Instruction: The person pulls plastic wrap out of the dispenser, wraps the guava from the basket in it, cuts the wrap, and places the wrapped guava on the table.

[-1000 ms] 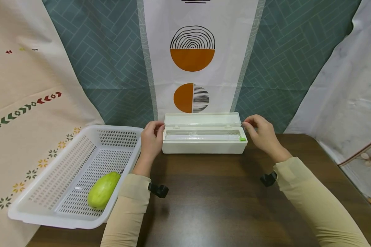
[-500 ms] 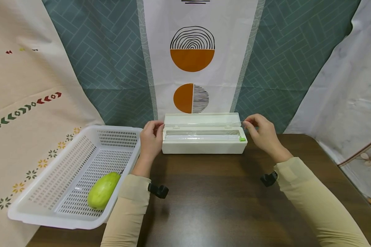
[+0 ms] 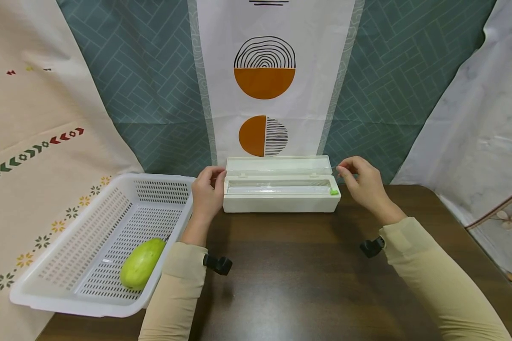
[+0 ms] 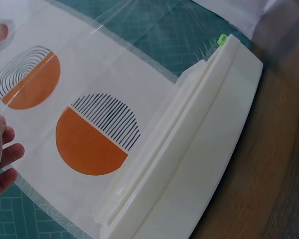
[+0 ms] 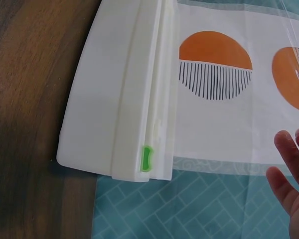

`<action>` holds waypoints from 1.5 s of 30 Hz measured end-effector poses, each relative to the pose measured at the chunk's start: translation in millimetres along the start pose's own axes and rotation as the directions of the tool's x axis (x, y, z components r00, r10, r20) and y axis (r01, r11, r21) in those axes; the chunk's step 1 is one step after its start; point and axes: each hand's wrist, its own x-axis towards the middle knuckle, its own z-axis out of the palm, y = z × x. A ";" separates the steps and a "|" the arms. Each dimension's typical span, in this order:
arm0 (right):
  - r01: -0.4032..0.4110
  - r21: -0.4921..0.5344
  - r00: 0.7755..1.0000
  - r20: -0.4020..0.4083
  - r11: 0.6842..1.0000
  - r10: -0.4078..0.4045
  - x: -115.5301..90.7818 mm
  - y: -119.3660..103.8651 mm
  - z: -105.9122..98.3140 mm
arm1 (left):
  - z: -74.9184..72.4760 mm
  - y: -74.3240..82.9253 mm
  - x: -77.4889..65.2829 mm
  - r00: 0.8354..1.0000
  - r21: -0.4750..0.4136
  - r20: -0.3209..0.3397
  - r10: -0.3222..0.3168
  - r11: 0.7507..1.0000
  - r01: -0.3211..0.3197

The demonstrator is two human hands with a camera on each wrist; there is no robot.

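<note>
A white cling film dispenser box (image 3: 281,203) stands at the back of the table with its lid (image 3: 279,162) raised. A green slider (image 3: 334,192) sits at the right end of its front rim. Clear cling film (image 3: 280,171) rises from the box, its edge drawn across in front of the lid. At the left end my left hand (image 3: 208,193) pinches that edge between thumb and fingers. My right hand (image 3: 364,185) pinches the opposite corner, slightly beyond the box's right end. Both wrist views show the film as glints, with the other fingers (image 4: 9,155) spread loosely.
A white slotted plastic basket (image 3: 102,310) stands at the left, beside my left forearm. Inside it lies a green oval fruit or vegetable (image 3: 142,263). Dark wooden table (image 3: 290,274) lies between my forearms. Patterned cloths (image 3: 277,106) hang close behind the box.
My right hand has shifted slightly up and to the right, and the film edge there is a little higher. My left hand stays nearly still; box and basket keep their places.
</note>
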 end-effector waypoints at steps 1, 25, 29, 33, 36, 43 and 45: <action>0.002 0.001 1.000 -0.004 1.000 -0.002 0.1 -0.3 -0.3 | -0.1 0.2 0.2 1.000 -0.002 -0.003 0.004 1.000 -0.004; 0.023 0.017 0.998 -0.064 1.000 -0.022 -1.5 -6.8 -2.1 | -4.1 2.5 -0.5 0.996 -0.033 -0.055 0.065 0.997 -0.067; 0.022 0.014 0.998 -0.065 1.000 -0.021 -0.7 -6.5 -3.9 | -2.9 2.9 0.8 0.996 -0.031 -0.060 0.068 0.997 -0.070; 0.028 0.019 0.997 -0.072 0.999 -0.027 0.1 -6.8 -4.7 | -2.7 3.5 1.3 0.995 -0.031 -0.075 0.071 0.997 -0.073; 0.024 0.021 0.997 -0.080 1.000 -0.022 0.5 -7.4 -5.2 | -2.7 4.1 1.7 0.994 -0.037 -0.084 0.071 0.997 -0.075; 0.006 0.026 0.997 -0.081 1.000 -0.004 0.8 -8.9 -6.3 | -3.8 7.8 1.8 0.995 -0.039 -0.085 0.057 0.997 -0.060; 0.006 0.032 0.997 -0.082 0.999 -0.003 0.8 -9.6 -6.8 | -4.5 9.1 1.6 0.995 -0.039 -0.083 0.052 0.998 -0.055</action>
